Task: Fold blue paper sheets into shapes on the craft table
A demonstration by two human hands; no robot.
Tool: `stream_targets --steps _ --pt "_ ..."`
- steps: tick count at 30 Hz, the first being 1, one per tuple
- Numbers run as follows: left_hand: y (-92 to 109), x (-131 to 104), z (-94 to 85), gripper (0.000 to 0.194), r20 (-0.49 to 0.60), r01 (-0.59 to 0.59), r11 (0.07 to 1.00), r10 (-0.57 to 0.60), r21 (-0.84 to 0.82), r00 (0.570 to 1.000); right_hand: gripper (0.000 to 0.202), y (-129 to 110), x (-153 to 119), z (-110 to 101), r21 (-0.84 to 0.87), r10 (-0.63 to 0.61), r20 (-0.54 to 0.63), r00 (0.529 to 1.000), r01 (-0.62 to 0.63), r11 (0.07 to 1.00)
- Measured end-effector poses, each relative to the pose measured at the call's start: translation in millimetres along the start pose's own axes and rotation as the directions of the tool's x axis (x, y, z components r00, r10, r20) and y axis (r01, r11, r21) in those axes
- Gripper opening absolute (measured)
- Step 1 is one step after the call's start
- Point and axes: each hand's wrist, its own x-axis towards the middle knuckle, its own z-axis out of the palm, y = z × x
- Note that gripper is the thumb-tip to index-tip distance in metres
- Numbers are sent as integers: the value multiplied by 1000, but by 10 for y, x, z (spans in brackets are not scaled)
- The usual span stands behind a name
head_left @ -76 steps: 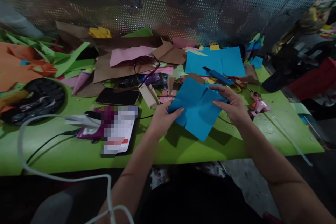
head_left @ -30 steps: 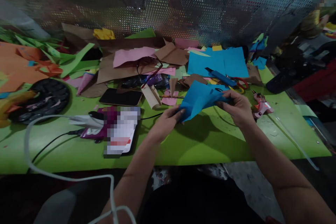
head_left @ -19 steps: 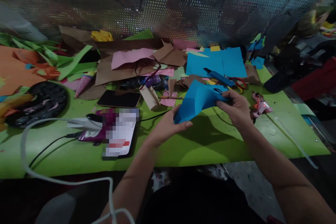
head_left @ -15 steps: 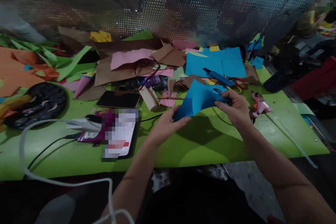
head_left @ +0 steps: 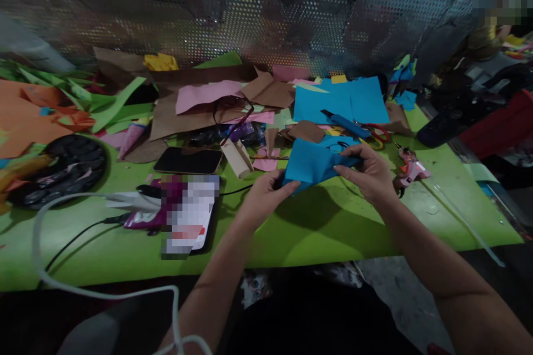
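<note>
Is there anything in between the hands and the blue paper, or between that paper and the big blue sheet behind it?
Nothing visible separates the left hand or right hand from the held blue paper. Between it and the big blue sheet lie brown paper and part of a blue cutter.

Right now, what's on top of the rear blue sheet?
On the rear blue sheet: a blue cutter across the front edge, a pale strip at back left. Can't tell whether the red handle touches it. Anything underneath is covered.
</note>
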Motion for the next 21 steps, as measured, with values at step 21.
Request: stream_targets --steps 21 --pt "49 -32 136 29 -164 -14 1000 15 4 986 38 -53 -90 465 433 289 230 929 -364 825"
